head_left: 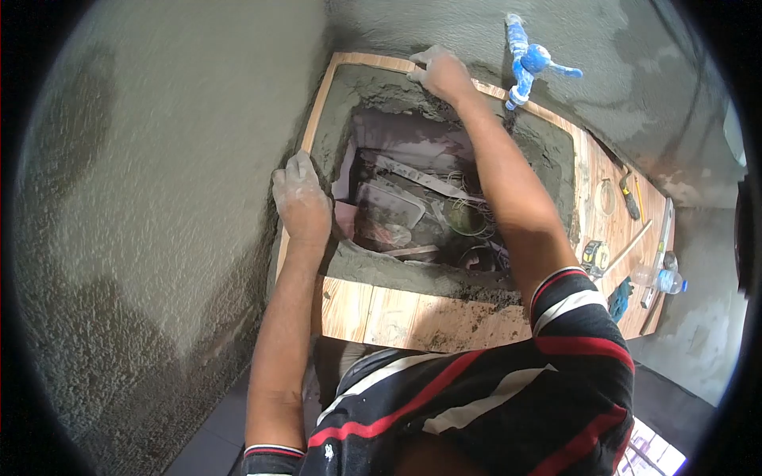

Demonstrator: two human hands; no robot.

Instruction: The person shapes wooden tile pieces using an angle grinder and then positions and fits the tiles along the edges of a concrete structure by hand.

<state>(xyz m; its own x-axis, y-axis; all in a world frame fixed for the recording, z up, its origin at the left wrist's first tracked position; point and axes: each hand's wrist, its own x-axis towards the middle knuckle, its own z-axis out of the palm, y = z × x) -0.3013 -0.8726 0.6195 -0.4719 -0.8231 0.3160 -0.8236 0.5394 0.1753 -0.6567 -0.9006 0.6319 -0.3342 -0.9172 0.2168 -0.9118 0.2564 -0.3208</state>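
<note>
A narrow wood-look strip [317, 107] frames the left and back sides of a wet-cement rim [337, 95] around a rectangular opening. My left hand [302, 194], coated in grey cement dust, has its fingers closed over the strip's left side, close to the wall. At the back edge, my right hand [443, 75] grips the same strip with fingers and thumb, also dusted with cement. Both hands' undersides are hidden. Inside the opening lie a pale flat bar [425, 178], a clear plastic container [393, 202] and tangled string.
A blue tap [524, 63] projects from the back wall above the rim. On the wood-look surface at right are a tape measure [594, 258], a screwdriver [629, 197], a spirit level [660, 250] and a plastic bottle [667, 281]. Rough plastered wall [175, 174] rises at left.
</note>
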